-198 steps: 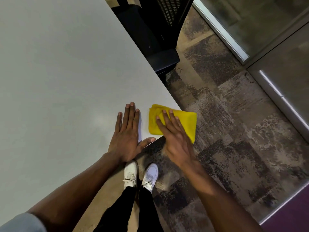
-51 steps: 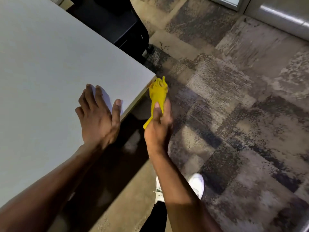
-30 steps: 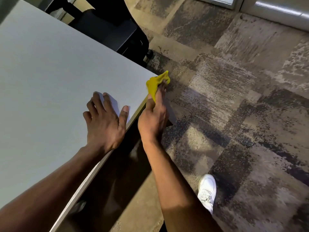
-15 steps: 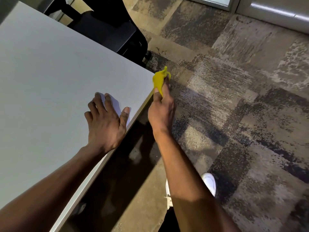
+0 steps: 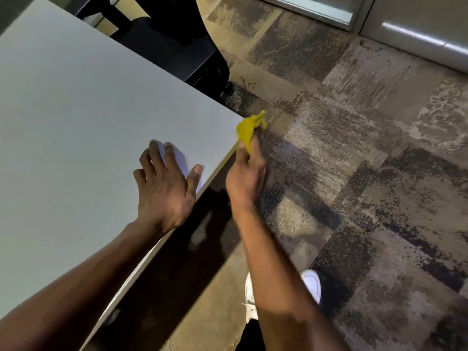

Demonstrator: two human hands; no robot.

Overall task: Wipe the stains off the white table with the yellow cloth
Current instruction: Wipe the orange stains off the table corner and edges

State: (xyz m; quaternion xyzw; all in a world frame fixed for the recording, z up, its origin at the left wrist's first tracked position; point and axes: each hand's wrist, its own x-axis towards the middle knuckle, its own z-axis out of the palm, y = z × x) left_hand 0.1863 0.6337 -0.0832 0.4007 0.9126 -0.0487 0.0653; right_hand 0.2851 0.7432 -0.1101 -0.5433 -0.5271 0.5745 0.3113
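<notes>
The smooth, matte white counter (image 5: 76, 122) ends in a sharp corner, and there the right hand (image 5: 247, 178) has its grip clenched on the yellow cloth (image 5: 247, 129), soft and bunched into a crumpled wad. The wad's long axis runs away from the person, tip toward the mottled carpet (image 5: 354, 173). Half a second ago it sat much the same. The left hand (image 5: 166, 188) stays pressed on the counter, fingers spread, holding nothing.

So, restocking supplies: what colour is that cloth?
Yellow cloth, plain, clearest in the head view.
</notes>
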